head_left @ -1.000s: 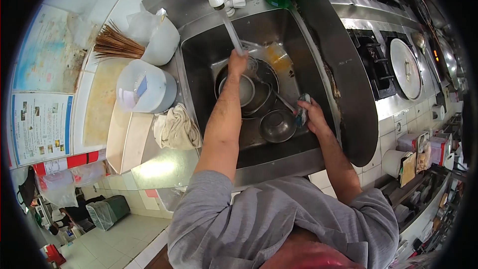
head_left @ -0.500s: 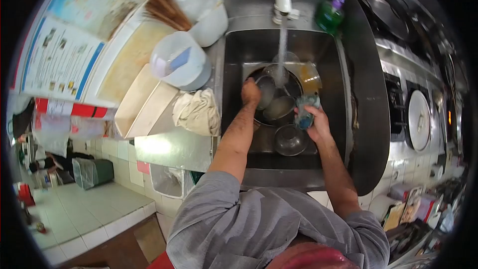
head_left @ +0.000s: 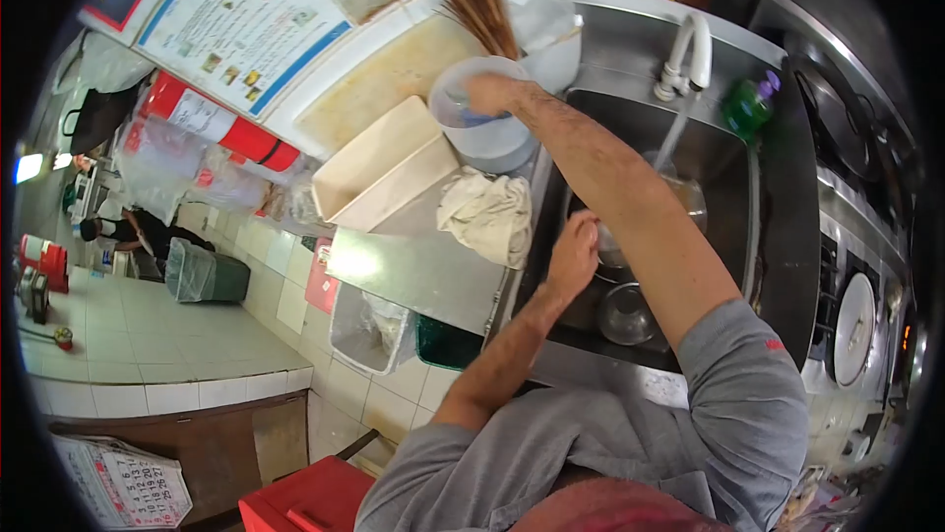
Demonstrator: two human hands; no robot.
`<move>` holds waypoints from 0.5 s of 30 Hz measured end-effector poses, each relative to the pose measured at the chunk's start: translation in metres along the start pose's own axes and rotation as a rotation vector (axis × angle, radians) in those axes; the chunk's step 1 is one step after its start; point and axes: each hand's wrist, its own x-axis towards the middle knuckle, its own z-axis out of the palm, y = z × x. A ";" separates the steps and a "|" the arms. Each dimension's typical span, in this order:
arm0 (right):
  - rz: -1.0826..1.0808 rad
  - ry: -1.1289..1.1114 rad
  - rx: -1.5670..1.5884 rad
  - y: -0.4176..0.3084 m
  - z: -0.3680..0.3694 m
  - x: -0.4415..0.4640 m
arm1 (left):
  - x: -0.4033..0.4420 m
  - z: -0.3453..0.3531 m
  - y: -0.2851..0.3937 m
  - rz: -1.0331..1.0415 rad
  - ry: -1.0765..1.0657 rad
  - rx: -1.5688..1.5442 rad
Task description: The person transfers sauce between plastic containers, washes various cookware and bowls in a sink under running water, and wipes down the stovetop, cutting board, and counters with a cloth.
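Indoors, tiled floor (head_left: 406, 386); right hand (head_left: 495, 96) in tub (head_left: 492, 146), left hand (head_left: 573, 254) curled over steel sink (head_left: 733, 192); both grips unclear

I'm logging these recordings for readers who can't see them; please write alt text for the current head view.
A person's right hand reaches into a round, translucent white plastic bucket beside a rectangular stainless-steel sink. The left hand is over the sink, its grip unclear, near a small round metal bowl. Water runs from a curved white tap.
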 end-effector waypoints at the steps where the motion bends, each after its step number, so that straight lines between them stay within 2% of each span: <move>1: -0.145 -0.042 -0.091 0.005 0.007 0.005 | -0.009 -0.008 0.004 0.008 0.008 0.015; 3: -0.189 -0.008 -0.079 0.015 0.032 0.013 | -0.025 -0.020 0.012 -0.006 0.006 -0.080; 4: -0.093 0.069 0.027 0.015 0.043 0.018 | -0.031 -0.023 0.009 0.010 0.014 -0.071; 6: -0.087 0.057 0.034 0.009 0.041 0.027 | -0.046 -0.021 -0.008 -0.204 -0.054 -0.275; 8: -0.060 0.001 0.067 0.009 0.034 0.031 | -0.049 -0.015 -0.027 -0.091 0.013 -0.352; 10: -0.008 -0.058 0.112 0.016 0.025 0.021 | -0.041 -0.027 -0.020 -0.316 0.036 -0.334; 11: -0.082 -0.009 0.256 0.018 0.018 0.017 | -0.035 -0.033 -0.015 -0.393 0.015 -0.302; 12: -0.151 0.044 0.404 0.012 0.005 0.006 | -0.031 -0.031 -0.025 -0.333 0.088 -0.278; 13: -0.172 0.088 0.717 0.008 -0.004 -0.009 | -0.033 -0.021 -0.051 -0.317 0.136 -0.316; 14: -0.192 0.153 1.027 0.010 -0.009 -0.028 | -0.024 -0.025 -0.050 -0.512 0.127 -0.538; 15: -0.142 0.199 1.037 0.017 -0.008 -0.052 | -0.014 -0.030 -0.048 -0.721 0.102 -0.749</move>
